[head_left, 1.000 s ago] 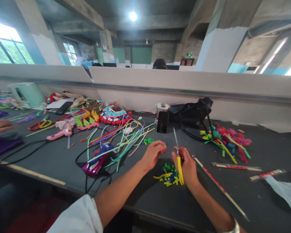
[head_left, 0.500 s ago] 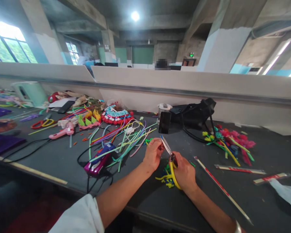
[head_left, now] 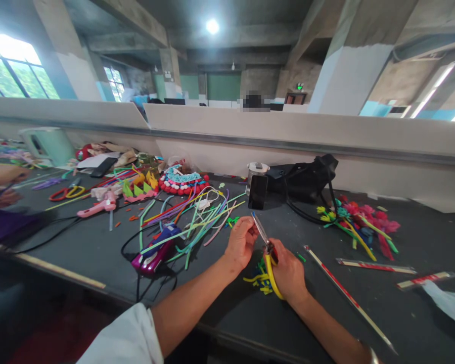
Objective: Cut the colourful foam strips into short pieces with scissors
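My right hand point(head_left: 286, 268) is closed around a pair of scissors point(head_left: 263, 230) with a yellow handle loop, the blades pointing up and away from me. Close beside the blade tips, my left hand point(head_left: 243, 242) has its fingers pinched together. A speck of blue shows at the blade tips, but what the left fingers hold is too small to make out. Below both hands lies a small pile of cut pipe cleaner pieces point(head_left: 264, 289) in yellow, green and blue.
Left of my hands are loose pipe cleaners point(head_left: 197, 222), a purple device point(head_left: 151, 260) and a pink glue gun point(head_left: 100, 205). A phone point(head_left: 258, 192) leans upright ahead, near a black bag point(head_left: 307, 174). Rightward lie fuzzy flowers point(head_left: 364, 220) and slim packets point(head_left: 349, 293). Another person's hand point(head_left: 3, 182) is far left.
My hands and the scissors stay almost in place. At the far left, the other person's hands have moved up and are blurred, and the purple sheet there has shifted.
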A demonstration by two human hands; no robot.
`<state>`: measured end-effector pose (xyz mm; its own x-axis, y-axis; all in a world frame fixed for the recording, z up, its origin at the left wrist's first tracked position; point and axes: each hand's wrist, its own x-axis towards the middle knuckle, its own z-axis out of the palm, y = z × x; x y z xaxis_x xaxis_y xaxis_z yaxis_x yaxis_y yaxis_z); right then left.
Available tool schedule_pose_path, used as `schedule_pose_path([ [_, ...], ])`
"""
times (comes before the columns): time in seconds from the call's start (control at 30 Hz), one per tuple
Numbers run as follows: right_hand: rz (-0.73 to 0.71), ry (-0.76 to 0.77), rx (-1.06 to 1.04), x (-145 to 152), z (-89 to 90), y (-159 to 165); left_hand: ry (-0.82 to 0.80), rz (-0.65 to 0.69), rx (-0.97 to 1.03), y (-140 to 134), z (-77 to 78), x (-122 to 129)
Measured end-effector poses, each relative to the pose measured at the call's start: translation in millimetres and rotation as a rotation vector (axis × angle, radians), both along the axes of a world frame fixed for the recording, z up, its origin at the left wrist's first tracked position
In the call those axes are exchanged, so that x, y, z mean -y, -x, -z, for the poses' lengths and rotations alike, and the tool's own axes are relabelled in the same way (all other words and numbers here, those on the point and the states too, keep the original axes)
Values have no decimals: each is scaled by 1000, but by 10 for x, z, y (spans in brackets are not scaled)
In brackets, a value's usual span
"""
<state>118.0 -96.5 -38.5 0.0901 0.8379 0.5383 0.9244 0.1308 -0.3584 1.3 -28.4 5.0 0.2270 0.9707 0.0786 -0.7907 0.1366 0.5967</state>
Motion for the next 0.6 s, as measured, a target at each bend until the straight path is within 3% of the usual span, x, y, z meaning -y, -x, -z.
schedule_pose_path([
  [0.6,35,-3,139,2,48,-5,6,3,14,-5,1,12],
])
